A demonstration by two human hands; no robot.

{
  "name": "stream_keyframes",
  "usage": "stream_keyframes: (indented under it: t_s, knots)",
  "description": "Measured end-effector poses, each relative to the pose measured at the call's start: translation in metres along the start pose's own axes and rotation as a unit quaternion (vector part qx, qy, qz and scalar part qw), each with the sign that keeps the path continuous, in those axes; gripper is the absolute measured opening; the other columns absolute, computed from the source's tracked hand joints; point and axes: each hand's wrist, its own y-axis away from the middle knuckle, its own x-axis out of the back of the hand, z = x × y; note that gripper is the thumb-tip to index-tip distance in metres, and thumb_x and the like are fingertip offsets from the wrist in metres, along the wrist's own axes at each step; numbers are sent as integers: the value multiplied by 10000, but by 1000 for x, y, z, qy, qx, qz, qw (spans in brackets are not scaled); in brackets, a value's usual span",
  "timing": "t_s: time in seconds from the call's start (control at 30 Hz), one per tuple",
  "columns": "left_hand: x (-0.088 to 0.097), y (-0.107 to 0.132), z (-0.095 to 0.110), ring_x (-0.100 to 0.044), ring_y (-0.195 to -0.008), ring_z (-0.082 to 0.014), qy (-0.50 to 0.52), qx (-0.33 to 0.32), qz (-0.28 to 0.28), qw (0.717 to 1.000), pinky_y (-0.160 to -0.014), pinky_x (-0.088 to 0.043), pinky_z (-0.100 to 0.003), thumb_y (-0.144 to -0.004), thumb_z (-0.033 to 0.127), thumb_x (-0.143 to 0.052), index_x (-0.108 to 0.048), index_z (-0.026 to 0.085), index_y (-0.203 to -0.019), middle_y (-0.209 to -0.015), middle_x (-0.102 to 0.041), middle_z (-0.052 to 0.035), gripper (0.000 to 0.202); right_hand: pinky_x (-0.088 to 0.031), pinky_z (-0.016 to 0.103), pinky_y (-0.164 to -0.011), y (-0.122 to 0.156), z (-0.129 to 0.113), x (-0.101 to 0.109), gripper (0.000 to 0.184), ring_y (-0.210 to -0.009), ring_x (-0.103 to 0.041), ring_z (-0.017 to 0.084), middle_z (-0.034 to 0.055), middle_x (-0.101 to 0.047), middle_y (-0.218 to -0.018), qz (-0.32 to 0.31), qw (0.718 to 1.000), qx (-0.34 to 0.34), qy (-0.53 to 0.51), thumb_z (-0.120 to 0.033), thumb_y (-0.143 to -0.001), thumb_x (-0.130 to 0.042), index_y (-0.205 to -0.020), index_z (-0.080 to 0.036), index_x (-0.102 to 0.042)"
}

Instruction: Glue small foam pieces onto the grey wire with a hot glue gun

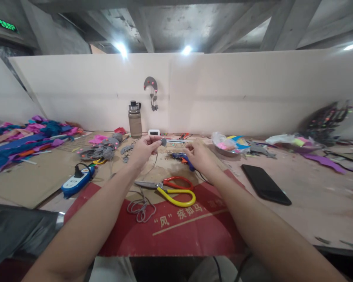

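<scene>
My left hand (145,150) pinches a small grey felt piece (164,141) between thumb and fingertips, and a thin grey cord (155,162) hangs below it. Level with it on the right, my right hand (198,156) has its fingertips pressed together; what they hold, if anything, is too small to make out. Partly behind the right hand lies a blue tool with a black cord (190,164), possibly a glue gun. Below both hands, scissors (176,197) with one red and one yellow handle lie on red printed cardboard (176,239), beside a loose coil of grey cord (141,209).
Grey felt pieces (104,149) and a blue-white power strip (78,182) lie left, near heaped fabric strips (44,133). A bottle (135,121) stands by the wall under a moon-shaped hanging (151,86). Right are a bowl (228,152) and a black phone (264,184).
</scene>
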Motion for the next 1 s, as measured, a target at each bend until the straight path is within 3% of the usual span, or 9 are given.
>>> stream_keyframes:
  t_s: [0.1,0.2,0.43,0.7,0.93,1.0]
  knots:
    - [-4,2,-2,-408,-491,-45,-23,2,-25,999,-446,-311,-197,-642,271,-713,-636,139,-825,-673,-570,8,238,-429,282,-719,2,-18,3,230,-813,-564,157,60,-621,-933,57,974,37,-218,-341,-877,-400,-966,-188,-546]
    - [-7,5,-5,-411,-478,-46,-41,11,-47,998,-439,-306,-197,-645,283,-721,-617,144,-827,-646,-552,17,253,-426,260,-650,6,-26,-5,240,-748,-540,140,31,-590,-877,33,941,79,-327,-403,-845,-461,-958,-200,-523]
    - [-15,10,-5,-402,-487,-45,11,46,-75,996,-441,-295,-185,-643,312,-735,-614,146,-813,-636,-531,17,267,-370,252,-614,13,-28,-10,237,-648,-463,127,-22,-502,-669,41,931,59,-357,-402,-841,-455,-706,-211,-490]
    - [-16,12,-4,-372,-468,-43,-5,63,-107,992,-447,-268,-200,-635,360,-738,-628,140,-733,-610,-530,12,265,-362,236,-575,16,-32,-11,273,-601,-447,111,-22,-502,-634,35,910,15,-414,-407,-850,-427,-682,-202,-493]
    - [-14,10,-3,-332,-451,-39,29,70,-85,993,-431,-231,-198,-643,345,-733,-620,144,-689,-577,-506,19,235,-390,249,-521,13,-34,-13,364,-552,-465,112,-3,-538,-681,-15,843,-17,-538,-507,-863,-353,-769,-204,-533]
    - [-14,10,-3,-335,-463,-38,41,74,-75,994,-430,-232,-191,-636,333,-739,-622,146,-697,-596,-508,20,229,-400,249,-533,14,-35,-14,350,-567,-471,109,-4,-542,-707,-28,837,-8,-546,-513,-851,-384,-791,-203,-533]
